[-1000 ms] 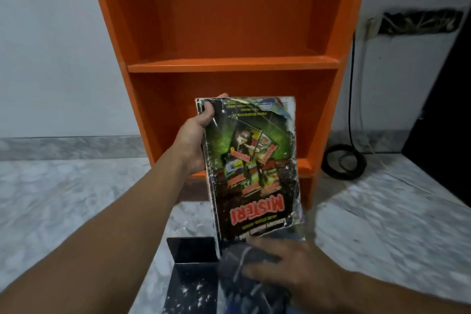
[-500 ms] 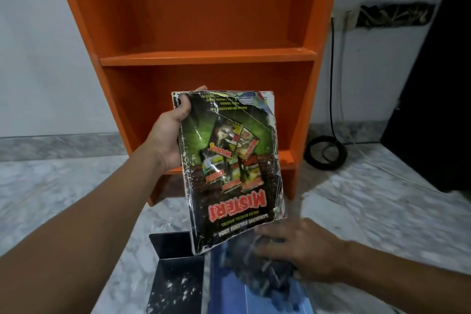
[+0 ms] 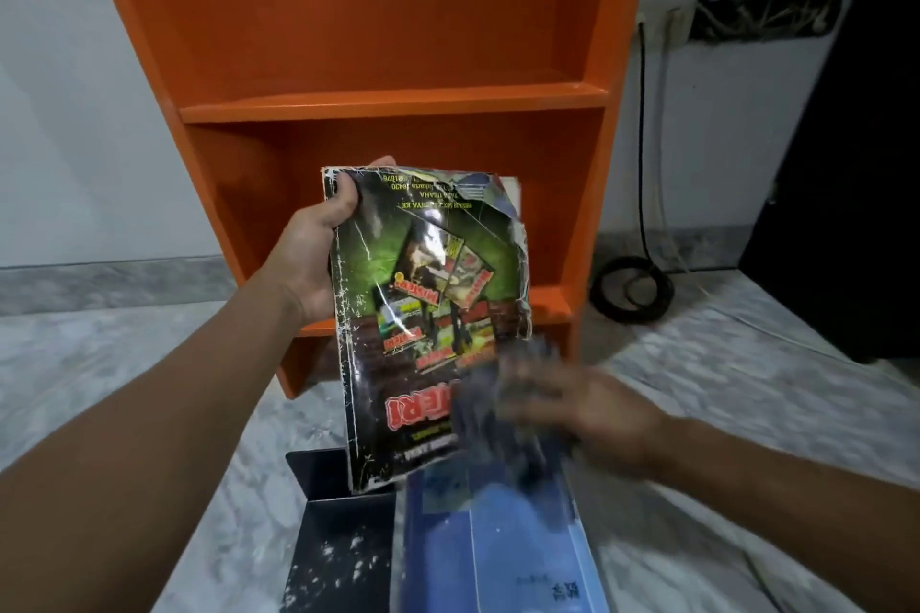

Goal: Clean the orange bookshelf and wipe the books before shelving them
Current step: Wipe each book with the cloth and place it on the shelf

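Observation:
My left hand [image 3: 318, 254] grips the top left corner of a worn, dark green and black book [image 3: 428, 294], held upright in front of the orange bookshelf [image 3: 393, 95]. Its red title reads upside down. My right hand [image 3: 577, 413], blurred by motion, holds a dark grey cloth [image 3: 503, 408] against the lower right of the cover. The two shelves in view hold nothing. A blue book [image 3: 503, 548] lies on the floor below the hands.
A black metal bookend [image 3: 343, 538] stands on the marble floor [image 3: 124, 363] left of the blue book. A coiled black cable [image 3: 632, 289] lies right of the shelf, running up the white wall. A dark object [image 3: 846, 164] fills the far right.
My right hand has lifted the cloth from the blue book up onto the lower cover of the held book. The left hand keeps the same grip.

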Available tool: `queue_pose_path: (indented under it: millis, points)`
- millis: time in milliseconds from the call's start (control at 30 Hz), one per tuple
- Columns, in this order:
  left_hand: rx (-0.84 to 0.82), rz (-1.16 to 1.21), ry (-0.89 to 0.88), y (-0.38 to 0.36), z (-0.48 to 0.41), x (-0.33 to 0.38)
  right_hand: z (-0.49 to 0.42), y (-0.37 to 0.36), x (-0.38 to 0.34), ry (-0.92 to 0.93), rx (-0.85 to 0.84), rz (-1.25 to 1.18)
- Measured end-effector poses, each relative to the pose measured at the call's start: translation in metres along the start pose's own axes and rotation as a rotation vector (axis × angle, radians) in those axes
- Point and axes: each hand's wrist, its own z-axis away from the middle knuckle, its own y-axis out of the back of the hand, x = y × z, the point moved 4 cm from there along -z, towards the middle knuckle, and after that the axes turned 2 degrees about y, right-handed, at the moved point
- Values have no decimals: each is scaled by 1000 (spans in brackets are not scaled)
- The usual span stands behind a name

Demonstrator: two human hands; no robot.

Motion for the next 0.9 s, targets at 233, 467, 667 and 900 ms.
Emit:
queue_pose_path:
  millis: [233, 467, 667, 900]
  points:
    - [5, 53, 7, 9, 1, -5, -52, 83, 43, -236, 484, -146]
    - [-93, 25, -22, -37, -4, 0, -95, 41, -9, -354, 370, -76]
    - [-114, -21, -20, -18, 0, 2, -20, -10, -64, 43, -27, -223]
    - [-147, 21, 65, -38, 2, -2, -122, 85, 10, -523, 540, -391]
